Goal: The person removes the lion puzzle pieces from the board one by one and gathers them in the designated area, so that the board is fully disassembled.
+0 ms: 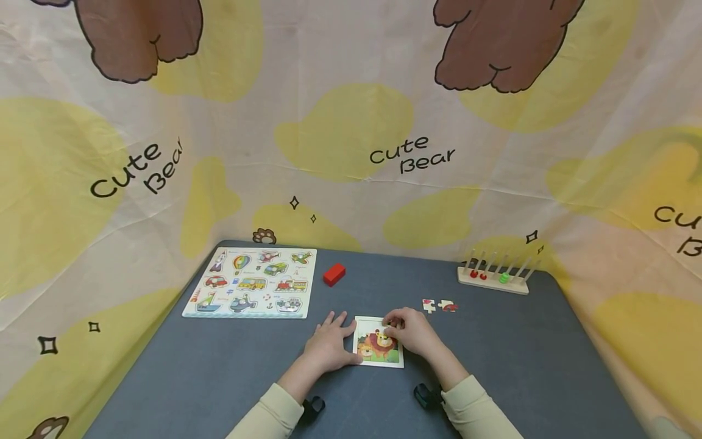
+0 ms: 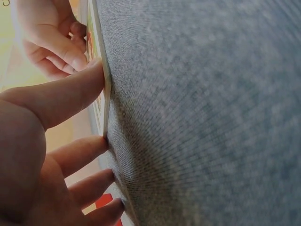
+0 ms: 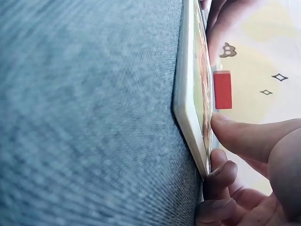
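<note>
A small jigsaw puzzle point(image 1: 375, 364) with a white border and a lion picture lies flat on the table in front of me. My left hand point(image 1: 327, 346) spans its left side, thumb on the lower corner and index fingertip at the upper one. In the left wrist view these fingers point(image 2: 77, 153) are spread and nearly straight along the puzzle's edge. My right hand point(image 1: 415, 331) is at the upper right of the picture, thumb and curled fingers point(image 3: 225, 174) close together, pinching a jigsaw piece mostly hidden under them.
Two loose jigsaw pieces point(image 1: 429, 305) lie beyond my right hand. A red block point(image 1: 334, 274) sits behind the puzzle, with a vehicle picture board point(image 1: 236, 300) to its left. At the back right stands a pegged counting rack point(image 1: 493, 284). A printed cloth point(image 1: 340, 207) hangs behind the table.
</note>
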`<state>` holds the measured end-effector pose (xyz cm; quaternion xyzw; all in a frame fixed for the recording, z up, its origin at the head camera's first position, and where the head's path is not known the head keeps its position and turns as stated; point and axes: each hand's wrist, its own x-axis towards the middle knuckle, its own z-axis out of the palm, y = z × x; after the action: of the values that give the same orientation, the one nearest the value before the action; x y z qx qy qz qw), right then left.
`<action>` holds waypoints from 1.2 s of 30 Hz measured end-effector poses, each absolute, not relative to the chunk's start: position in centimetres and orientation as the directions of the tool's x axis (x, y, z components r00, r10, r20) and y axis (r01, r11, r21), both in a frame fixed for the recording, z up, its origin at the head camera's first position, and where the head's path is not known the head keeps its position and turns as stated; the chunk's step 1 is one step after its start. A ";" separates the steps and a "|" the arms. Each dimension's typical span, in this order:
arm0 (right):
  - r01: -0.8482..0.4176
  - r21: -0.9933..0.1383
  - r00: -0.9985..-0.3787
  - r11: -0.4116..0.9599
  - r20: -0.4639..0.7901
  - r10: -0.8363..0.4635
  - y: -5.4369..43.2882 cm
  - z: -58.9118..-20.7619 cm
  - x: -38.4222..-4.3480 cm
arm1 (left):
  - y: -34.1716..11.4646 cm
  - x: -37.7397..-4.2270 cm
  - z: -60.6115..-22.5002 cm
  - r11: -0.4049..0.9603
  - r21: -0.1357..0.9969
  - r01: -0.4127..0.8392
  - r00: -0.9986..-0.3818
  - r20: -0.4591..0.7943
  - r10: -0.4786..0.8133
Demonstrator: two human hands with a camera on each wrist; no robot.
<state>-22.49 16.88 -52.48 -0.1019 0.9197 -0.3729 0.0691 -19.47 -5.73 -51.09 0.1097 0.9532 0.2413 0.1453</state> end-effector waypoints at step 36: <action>-0.168 -0.699 -0.968 0.695 -0.018 -0.252 17.0 -52.2 -22.3 | -5.6 -19.4 -51.1 0.862 0.490 0.129 -0.937 -0.224 0.268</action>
<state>-22.29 16.97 -52.18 -0.1141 0.9189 -0.3735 0.0562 -19.41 -5.63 -51.10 0.1039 0.9542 0.2409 0.1437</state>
